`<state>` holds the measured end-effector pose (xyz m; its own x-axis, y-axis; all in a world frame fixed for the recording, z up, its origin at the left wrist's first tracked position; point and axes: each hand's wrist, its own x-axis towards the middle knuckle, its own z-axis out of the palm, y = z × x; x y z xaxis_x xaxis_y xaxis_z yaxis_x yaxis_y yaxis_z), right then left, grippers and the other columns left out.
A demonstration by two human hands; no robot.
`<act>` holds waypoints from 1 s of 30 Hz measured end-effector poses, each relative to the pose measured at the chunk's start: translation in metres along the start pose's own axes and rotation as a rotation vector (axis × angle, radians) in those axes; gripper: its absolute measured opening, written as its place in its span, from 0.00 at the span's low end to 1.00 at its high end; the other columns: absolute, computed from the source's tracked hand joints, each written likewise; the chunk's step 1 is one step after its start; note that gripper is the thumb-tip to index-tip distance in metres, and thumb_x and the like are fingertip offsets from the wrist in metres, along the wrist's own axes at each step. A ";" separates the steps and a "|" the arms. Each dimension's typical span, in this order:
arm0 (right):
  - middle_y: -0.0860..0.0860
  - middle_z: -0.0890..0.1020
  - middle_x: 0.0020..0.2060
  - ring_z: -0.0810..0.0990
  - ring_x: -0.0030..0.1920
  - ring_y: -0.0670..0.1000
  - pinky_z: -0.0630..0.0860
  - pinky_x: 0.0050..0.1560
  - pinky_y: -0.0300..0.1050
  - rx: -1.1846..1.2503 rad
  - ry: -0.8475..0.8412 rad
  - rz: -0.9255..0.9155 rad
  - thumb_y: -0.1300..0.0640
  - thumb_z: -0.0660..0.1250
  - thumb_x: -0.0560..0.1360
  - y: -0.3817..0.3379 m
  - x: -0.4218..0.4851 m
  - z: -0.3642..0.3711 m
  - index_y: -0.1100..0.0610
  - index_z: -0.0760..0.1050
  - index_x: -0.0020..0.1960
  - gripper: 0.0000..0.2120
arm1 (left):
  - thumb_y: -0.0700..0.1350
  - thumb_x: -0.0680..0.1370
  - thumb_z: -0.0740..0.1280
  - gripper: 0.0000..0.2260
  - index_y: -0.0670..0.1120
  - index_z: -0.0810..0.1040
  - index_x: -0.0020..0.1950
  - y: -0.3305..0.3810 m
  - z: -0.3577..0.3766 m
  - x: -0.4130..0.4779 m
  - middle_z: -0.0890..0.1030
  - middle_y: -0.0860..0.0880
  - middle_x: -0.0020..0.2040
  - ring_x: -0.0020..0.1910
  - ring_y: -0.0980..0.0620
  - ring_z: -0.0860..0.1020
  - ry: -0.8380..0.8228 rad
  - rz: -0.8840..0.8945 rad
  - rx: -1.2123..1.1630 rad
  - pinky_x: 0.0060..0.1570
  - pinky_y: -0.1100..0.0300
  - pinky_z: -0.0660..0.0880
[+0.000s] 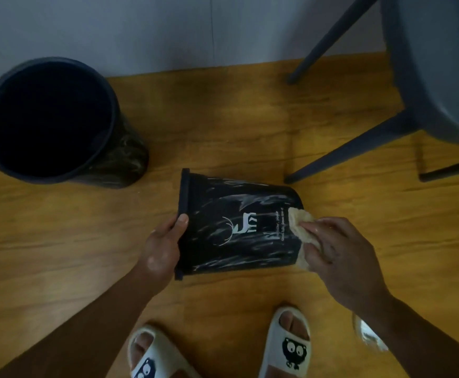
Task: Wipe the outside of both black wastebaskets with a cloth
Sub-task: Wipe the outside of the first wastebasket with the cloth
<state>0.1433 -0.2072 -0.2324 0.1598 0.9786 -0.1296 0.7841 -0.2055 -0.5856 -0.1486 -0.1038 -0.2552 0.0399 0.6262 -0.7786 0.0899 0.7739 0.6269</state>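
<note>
A small black wastebasket [239, 227] with a white deer print and wet streaks is tipped on its side over the wooden floor, rim to the left. My left hand [162, 246] grips its rim, thumb on the outer wall. My right hand [340, 255] holds a beige cloth [300, 225] and presses it against the basket's base end on the right. A second, larger black wastebasket [59, 124] stands upright at the left near the wall, its opening facing up.
A dark grey chair [427, 77] stands at the right, its legs [345, 156] reaching toward the tipped basket. A pale wall [168, 31] runs along the back. My feet in white slippers [285, 347] are at the bottom edge. A small clear shiny object [367, 334] lies under my right forearm.
</note>
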 end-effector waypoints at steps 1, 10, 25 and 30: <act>0.39 0.71 0.54 0.71 0.54 0.36 0.64 0.56 0.19 0.005 0.003 -0.022 0.49 0.63 0.75 0.010 0.004 0.005 0.56 0.83 0.60 0.19 | 0.51 0.83 0.63 0.12 0.49 0.84 0.56 -0.001 -0.002 0.004 0.85 0.42 0.55 0.56 0.39 0.82 0.013 0.013 -0.003 0.63 0.35 0.73; 0.42 0.75 0.58 0.73 0.56 0.34 0.69 0.54 0.25 0.077 0.066 -0.117 0.45 0.62 0.75 0.056 0.032 0.049 0.47 0.83 0.61 0.19 | 0.49 0.83 0.62 0.13 0.52 0.86 0.46 -0.012 0.004 0.029 0.87 0.52 0.45 0.46 0.54 0.85 0.103 0.219 0.024 0.50 0.54 0.76; 0.43 0.77 0.65 0.77 0.59 0.51 0.81 0.48 0.52 -0.125 0.072 -0.388 0.45 0.62 0.75 0.070 0.037 0.082 0.46 0.77 0.66 0.20 | 0.53 0.84 0.59 0.13 0.56 0.77 0.42 -0.031 0.017 0.015 0.81 0.55 0.41 0.45 0.57 0.78 0.244 0.404 0.101 0.41 0.64 0.70; 0.46 0.75 0.65 0.76 0.56 0.52 0.78 0.36 0.47 -0.211 0.052 -0.355 0.46 0.59 0.77 0.065 0.028 0.091 0.43 0.74 0.71 0.23 | 0.54 0.84 0.57 0.15 0.53 0.81 0.46 -0.043 0.016 0.008 0.84 0.52 0.45 0.47 0.55 0.81 0.265 0.431 0.178 0.44 0.62 0.73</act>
<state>0.1443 -0.1941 -0.3469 -0.1169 0.9886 0.0953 0.9007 0.1460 -0.4092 -0.1364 -0.1335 -0.2886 -0.1400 0.9039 -0.4042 0.2889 0.4278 0.8565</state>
